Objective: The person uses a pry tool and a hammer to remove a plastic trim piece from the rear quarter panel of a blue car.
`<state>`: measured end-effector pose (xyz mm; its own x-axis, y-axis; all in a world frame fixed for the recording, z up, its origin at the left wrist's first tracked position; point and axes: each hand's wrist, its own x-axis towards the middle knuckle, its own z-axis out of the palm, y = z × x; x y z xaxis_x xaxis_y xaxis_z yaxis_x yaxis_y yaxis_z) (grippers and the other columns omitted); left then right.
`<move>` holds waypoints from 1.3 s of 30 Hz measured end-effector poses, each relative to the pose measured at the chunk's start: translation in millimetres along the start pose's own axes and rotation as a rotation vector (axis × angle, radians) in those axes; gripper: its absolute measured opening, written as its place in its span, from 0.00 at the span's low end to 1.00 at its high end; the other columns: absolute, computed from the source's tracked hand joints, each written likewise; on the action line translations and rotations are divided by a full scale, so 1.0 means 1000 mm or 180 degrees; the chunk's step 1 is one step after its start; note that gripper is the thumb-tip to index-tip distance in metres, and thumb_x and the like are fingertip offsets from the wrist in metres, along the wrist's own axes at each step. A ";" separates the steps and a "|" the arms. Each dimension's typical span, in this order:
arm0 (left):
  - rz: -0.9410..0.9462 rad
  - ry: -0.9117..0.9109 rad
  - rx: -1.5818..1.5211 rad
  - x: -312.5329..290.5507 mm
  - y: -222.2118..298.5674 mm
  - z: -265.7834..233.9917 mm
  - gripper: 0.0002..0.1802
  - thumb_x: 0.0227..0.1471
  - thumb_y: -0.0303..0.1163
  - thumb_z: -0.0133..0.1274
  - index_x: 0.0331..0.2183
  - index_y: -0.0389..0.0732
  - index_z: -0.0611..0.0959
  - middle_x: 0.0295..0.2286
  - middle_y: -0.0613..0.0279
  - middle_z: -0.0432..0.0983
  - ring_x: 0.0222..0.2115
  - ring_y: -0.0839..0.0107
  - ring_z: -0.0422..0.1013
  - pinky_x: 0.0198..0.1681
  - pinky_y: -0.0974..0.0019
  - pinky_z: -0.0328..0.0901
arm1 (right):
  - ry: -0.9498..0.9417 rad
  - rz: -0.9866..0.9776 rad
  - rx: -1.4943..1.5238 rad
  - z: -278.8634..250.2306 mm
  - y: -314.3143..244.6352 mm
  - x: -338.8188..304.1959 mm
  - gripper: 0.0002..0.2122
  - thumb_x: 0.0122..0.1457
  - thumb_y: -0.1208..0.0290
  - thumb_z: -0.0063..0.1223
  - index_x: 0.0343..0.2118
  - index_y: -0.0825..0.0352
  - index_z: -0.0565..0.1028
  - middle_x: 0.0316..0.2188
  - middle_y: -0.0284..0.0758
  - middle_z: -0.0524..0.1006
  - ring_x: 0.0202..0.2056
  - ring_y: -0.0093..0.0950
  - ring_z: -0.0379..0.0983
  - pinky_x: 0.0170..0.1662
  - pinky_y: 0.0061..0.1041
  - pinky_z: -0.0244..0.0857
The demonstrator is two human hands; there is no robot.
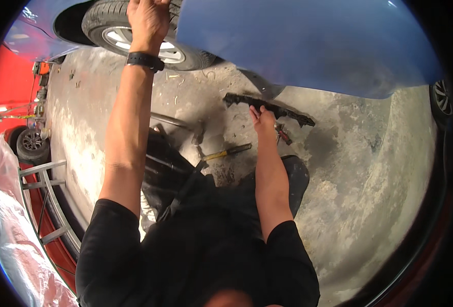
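Observation:
My left hand (149, 23) is raised at the top, in front of a car tyre (106, 15) with a silver wheel and beside the edge of a blue body panel (298, 46). Its fingertips run out of the picture, so what they hold or touch is hidden. Low over the concrete, my right hand (264, 121) has its fingers on a long, jagged black plastic strip (275, 108) and appears to grip it near the middle. A red-and-black handled tool (284, 135) lies just beside that hand. Nearer my knees is a tool with a yellow-and-black handle (227, 152).
A metal bar (169, 121) lies on the stained concrete floor (359, 179) left of the tools. Along the left are a metal frame (52, 204), a loose wheel (32, 145) and silvery sheeting (16, 245). Another car wheel (442, 97) shows at the far right.

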<state>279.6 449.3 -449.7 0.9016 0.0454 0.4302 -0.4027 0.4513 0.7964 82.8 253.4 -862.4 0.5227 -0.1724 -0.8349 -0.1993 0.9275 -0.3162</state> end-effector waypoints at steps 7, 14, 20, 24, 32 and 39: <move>0.0029 -0.0006 -0.0187 -0.005 0.001 0.013 0.14 0.62 0.40 0.58 0.30 0.46 0.72 0.22 0.76 0.62 0.21 0.83 0.58 0.25 0.74 0.55 | -0.0142 -0.2017 -0.5051 -0.003 0.060 -0.032 0.10 0.58 0.67 0.60 0.37 0.68 0.80 0.34 0.47 0.81 0.41 0.39 0.80 0.44 0.41 0.75; 0.0180 -0.0373 0.0293 -0.001 0.009 -0.002 0.23 0.57 0.47 0.63 0.41 0.34 0.81 0.28 0.70 0.75 0.23 0.83 0.64 0.27 0.78 0.62 | -0.1345 -0.1998 -0.8351 -0.036 0.181 -0.079 0.07 0.56 0.68 0.57 0.35 0.60 0.84 0.39 0.41 0.81 0.41 0.40 0.80 0.40 0.46 0.72; 0.0667 -0.0841 0.0768 0.019 -0.002 -0.023 0.16 0.62 0.38 0.59 0.30 0.34 0.82 0.30 0.69 0.78 0.29 0.80 0.69 0.33 0.72 0.64 | -0.0210 -0.1319 -0.9425 -0.043 0.218 -0.084 0.14 0.64 0.64 0.49 0.46 0.61 0.82 0.46 0.38 0.79 0.47 0.35 0.75 0.45 0.48 0.68; 0.0273 -0.1019 -0.0808 0.017 0.005 -0.011 0.10 0.58 0.21 0.59 0.42 0.26 0.82 0.39 0.56 0.81 0.37 0.74 0.76 0.41 0.71 0.71 | 0.0499 -0.0590 -0.9014 -0.039 0.230 -0.142 0.22 0.65 0.53 0.48 0.55 0.61 0.77 0.55 0.42 0.75 0.55 0.42 0.72 0.57 0.53 0.62; 0.0045 -0.0875 -0.1371 0.013 -0.017 -0.013 0.09 0.61 0.26 0.57 0.38 0.28 0.84 0.35 0.64 0.81 0.35 0.81 0.71 0.37 0.74 0.66 | 0.1767 0.0120 -0.6417 -0.032 0.219 -0.227 0.19 0.61 0.55 0.50 0.42 0.66 0.83 0.41 0.47 0.83 0.47 0.41 0.80 0.49 0.42 0.73; 0.0296 -0.0705 -0.1167 0.014 -0.015 -0.010 0.10 0.62 0.27 0.57 0.36 0.28 0.84 0.30 0.66 0.80 0.31 0.83 0.70 0.35 0.75 0.64 | 0.2366 -0.2543 -0.3646 -0.018 0.257 -0.225 0.31 0.62 0.41 0.52 0.30 0.75 0.80 0.21 0.45 0.78 0.25 0.36 0.78 0.32 0.41 0.73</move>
<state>299.6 452.5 -460.0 0.7924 -0.0735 0.6056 -0.3617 0.7427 0.5635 -101.1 524.9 -763.5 0.3575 -0.9100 -0.2100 -0.7571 -0.1507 -0.6356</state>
